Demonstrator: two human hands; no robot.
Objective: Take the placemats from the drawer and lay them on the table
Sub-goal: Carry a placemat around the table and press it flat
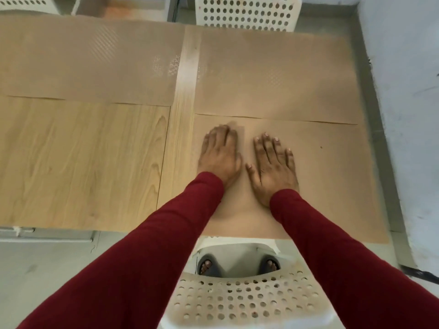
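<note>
Both your left hand [219,154] and right hand [273,162] lie open and flat on the near-right placemat [332,176], so smooth outward along its long side, across the worktop [83,162].

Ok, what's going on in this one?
A person in dark red sleeves presses both hands, left hand and right hand, flat on the near-right placemat on the wooden table, apparently smoothing it. Two more placemats lie along the far side, one at far left, one at far right. The near-left quarter is bare wood.
</note>
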